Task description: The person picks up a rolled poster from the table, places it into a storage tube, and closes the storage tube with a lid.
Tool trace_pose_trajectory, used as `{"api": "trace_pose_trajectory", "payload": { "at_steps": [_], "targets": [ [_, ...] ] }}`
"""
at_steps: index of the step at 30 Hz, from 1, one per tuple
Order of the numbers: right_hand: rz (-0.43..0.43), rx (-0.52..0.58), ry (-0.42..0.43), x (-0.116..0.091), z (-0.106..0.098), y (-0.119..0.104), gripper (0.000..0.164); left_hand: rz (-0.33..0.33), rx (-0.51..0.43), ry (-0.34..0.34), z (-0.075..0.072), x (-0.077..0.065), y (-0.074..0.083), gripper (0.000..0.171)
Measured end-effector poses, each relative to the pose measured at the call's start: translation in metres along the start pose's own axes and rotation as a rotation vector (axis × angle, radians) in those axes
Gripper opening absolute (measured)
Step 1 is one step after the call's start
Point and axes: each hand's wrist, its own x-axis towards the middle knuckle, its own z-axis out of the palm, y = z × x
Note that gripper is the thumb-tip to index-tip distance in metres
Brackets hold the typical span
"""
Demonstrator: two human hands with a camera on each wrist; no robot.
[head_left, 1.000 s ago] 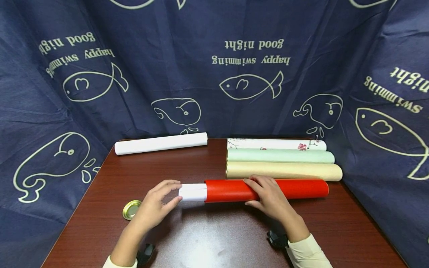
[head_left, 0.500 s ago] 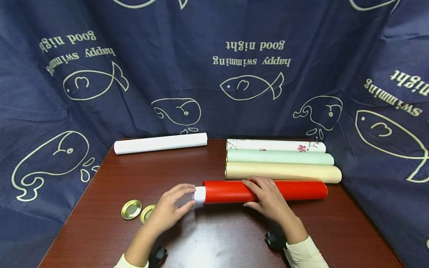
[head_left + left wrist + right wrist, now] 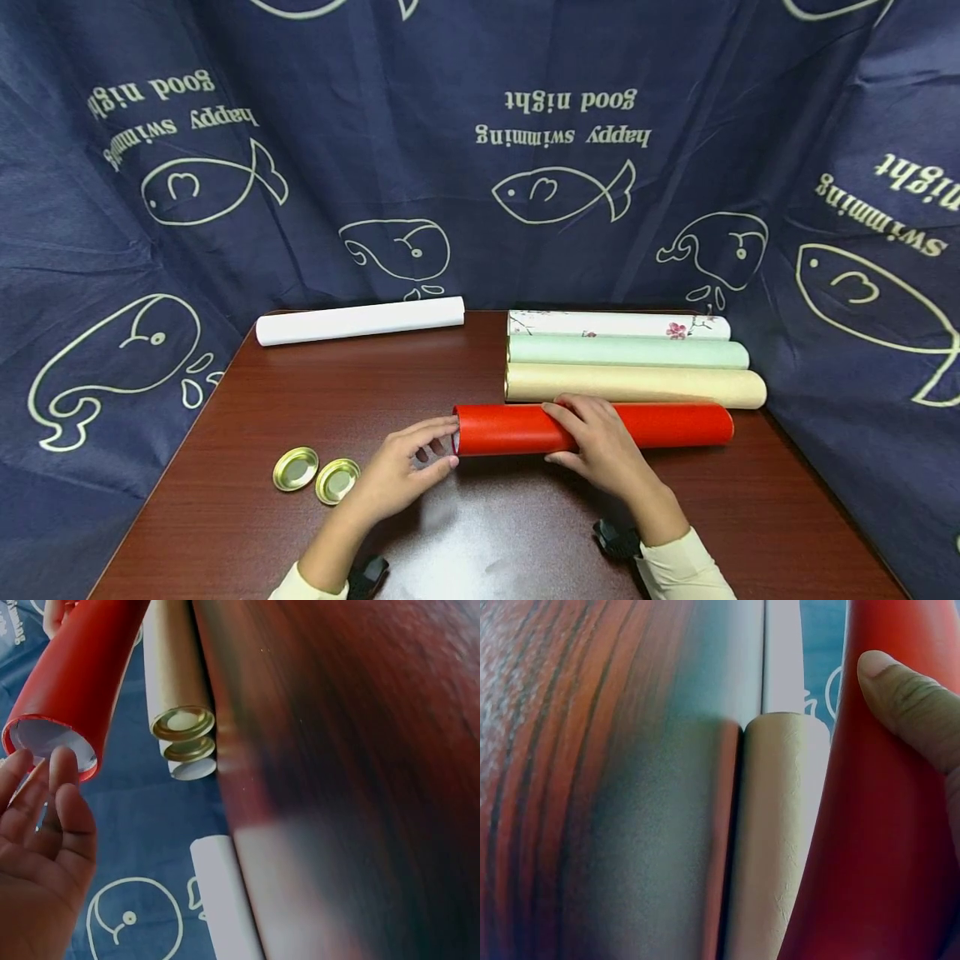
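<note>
A red cardboard tube (image 3: 506, 429) lies crosswise on the table. My right hand (image 3: 600, 442) grips it near its middle from above; in the right wrist view its thumb (image 3: 911, 694) lies along the red side. My left hand (image 3: 405, 471) is at the tube's left end, its fingertips reaching to the mouth. In the left wrist view those fingers look fairly straight, and white paper (image 3: 45, 735) shows inside the tube's rim. How far in the paper sits is partly hidden by the fingers. Two gold metal lids (image 3: 296, 469) lie on the table left of my left hand.
Behind the red tube lie a tan tube (image 3: 637, 383), a pale green tube (image 3: 630, 351) and a white flower-patterned tube (image 3: 615, 324), side by side. A white paper roll (image 3: 360, 322) is at the back left. Dark blue cloth (image 3: 420, 150) encloses the table.
My left hand has moved right, and the white roll that stuck out of the red tube has slid inside. The second gold lid has come into view. My right hand keeps its place.
</note>
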Motion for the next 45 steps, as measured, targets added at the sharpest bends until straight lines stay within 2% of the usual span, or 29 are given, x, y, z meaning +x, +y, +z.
{"api": "trace_pose_trajectory", "payload": {
  "at_steps": [5,11,18,28,33,38,41,45],
  "targets": [
    [0.003,0.005,-0.005,0.000,0.000,-0.001,0.073,-0.009,-0.019,-0.036,0.003,0.001,0.001,0.040],
    [0.000,0.007,-0.001,0.001,0.000,-0.001,0.073,0.007,0.011,-0.019,-0.003,-0.005,0.002,0.039],
    [-0.005,0.007,0.019,0.000,0.000,0.002,0.073,-0.050,0.127,-0.017,-0.026,-0.016,-0.002,0.039],
    [0.005,0.001,0.000,0.001,-0.002,0.000,0.072,-0.104,0.314,0.020,-0.060,-0.034,-0.019,0.042],
    [0.003,0.001,0.004,0.001,-0.001,0.000,0.073,-0.172,0.407,-0.019,-0.072,-0.047,-0.026,0.043],
    [0.004,0.008,0.012,0.001,-0.001,0.001,0.073,-0.172,0.514,-0.054,-0.080,-0.058,-0.032,0.043],
    [0.003,0.013,0.019,0.002,0.000,0.001,0.073,-0.195,0.531,-0.094,-0.085,-0.063,-0.035,0.042],
    [0.003,0.012,0.022,0.002,0.001,0.002,0.073,-0.247,0.503,-0.157,-0.090,-0.068,-0.038,0.046]
  ]
}}
